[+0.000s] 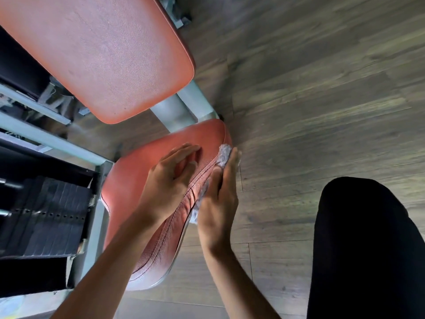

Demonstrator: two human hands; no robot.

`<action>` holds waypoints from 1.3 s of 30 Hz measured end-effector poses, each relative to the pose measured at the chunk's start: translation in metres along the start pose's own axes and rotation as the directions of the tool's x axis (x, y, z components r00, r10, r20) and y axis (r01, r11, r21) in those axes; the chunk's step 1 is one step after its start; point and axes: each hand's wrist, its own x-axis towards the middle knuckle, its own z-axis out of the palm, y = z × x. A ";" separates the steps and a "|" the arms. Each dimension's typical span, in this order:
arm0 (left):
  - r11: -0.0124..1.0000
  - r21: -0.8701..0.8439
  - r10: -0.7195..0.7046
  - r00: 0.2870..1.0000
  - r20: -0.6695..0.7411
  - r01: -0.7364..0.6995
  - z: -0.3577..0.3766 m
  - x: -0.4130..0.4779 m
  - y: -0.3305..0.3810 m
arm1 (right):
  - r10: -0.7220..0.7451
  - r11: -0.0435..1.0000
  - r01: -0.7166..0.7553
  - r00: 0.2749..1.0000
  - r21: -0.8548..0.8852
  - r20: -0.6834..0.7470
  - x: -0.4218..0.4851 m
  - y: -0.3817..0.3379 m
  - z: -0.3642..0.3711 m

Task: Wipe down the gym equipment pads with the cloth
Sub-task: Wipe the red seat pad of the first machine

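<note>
A: Where is the cloth found?
B: The grey cloth [224,154] is held bunched against the right side edge of the seat pad [138,185]. It is seen past the fingertips and again below the heel of the palm; the stretch between is hidden by the hand.
A: How is the right hand held?
B: The right hand [219,196] is laid flat, with the fingers straight and kept close together, and the cloth is pressed by it against the pad's edge.
A: And the left hand?
B: The left hand [170,178] is rested on the top of the seat pad, just beside the right hand. Its fingers are loosely bent and slightly parted, and the red surface is touched by the fingertips. It is merely rested there.
A: What else is made out?
B: A second red pad, the back pad [96,54], is seen above and to the left, apart from the seat pad, and a pale metal frame [179,109] is seen between the two. A black weight stack [50,215] is set at the left, beside the frame's upright. A wood-plank floor [322,88] is spread beneath everything, and a leg [363,249] in dark cloth is seen at the lower right, well apart from the seat pad. The fingers and the floor are blurred by motion.
</note>
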 end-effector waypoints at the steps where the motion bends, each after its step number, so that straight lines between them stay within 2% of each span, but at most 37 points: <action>1: 1.000 0.000 -0.004 1.000 0.006 0.004 0.003 0.003 0.004 | -0.015 1.000 0.015 1.000 -0.003 0.026 -0.009 0.000 -0.001; 4: 0.999 0.046 0.006 1.000 0.024 -0.007 0.014 0.014 0.012 | -0.074 0.997 0.076 0.995 -0.029 0.074 -0.013 -0.001 -0.008; 7: 0.997 0.076 0.014 1.000 0.020 -0.016 0.020 0.019 0.011 | 0.067 0.998 -0.066 0.991 -0.011 0.115 0.039 -0.004 -0.013; 9: 0.998 0.058 0.010 1.000 0.010 -0.011 0.021 0.017 0.009 | 0.159 0.984 -0.168 0.979 0.061 0.127 0.073 -0.010 -0.013; 11: 1.000 0.015 -0.003 1.000 -0.012 0.003 0.022 0.016 0.010 | 0.170 0.968 -0.188 0.979 0.168 0.116 0.067 -0.016 -0.011; 13: 1.000 -0.012 -0.010 1.000 -0.028 0.010 0.022 0.015 0.012 | 0.143 0.965 -0.164 0.983 0.203 0.116 0.036 -0.024 -0.014; 16: 1.000 0.005 -0.017 1.000 -0.026 0.018 0.021 0.017 0.011 | 0.079 0.990 -0.089 0.993 0.112 0.093 0.038 -0.021 -0.011; 19: 0.998 0.066 -0.004 1.000 -0.026 0.006 0.021 0.019 0.011 | 0.195 0.981 -0.195 0.973 -0.014 0.122 0.094 -0.018 -0.002; 24: 0.996 0.082 0.020 0.999 -0.038 -0.017 0.023 0.018 0.012 | 0.128 0.991 -0.132 0.986 0.035 0.102 0.057 -0.023 -0.013; 27: 0.991 0.125 0.059 0.997 -0.045 -0.053 0.025 0.016 0.011 | 0.233 0.970 -0.238 0.968 0.045 0.096 0.097 -0.015 -0.002; 29: 0.979 0.186 0.093 0.994 -0.055 -0.081 0.029 0.013 0.011 | 0.285 0.955 -0.293 0.948 0.041 0.141 0.112 -0.016 0.003; 33: 0.973 0.210 0.112 0.990 -0.089 -0.092 0.033 0.012 0.012 | 0.212 0.970 -0.226 0.966 0.087 0.149 0.072 -0.030 -0.015; 37: 0.981 0.183 0.086 0.993 -0.078 -0.070 0.031 0.017 0.011 | 0.304 0.952 -0.307 0.936 -0.009 0.179 0.118 -0.024 0.001; 39: 0.984 0.173 0.066 0.995 -0.077 -0.051 0.031 0.016 0.012 | 0.297 0.955 -0.294 0.936 -0.045 0.189 0.124 -0.022 0.002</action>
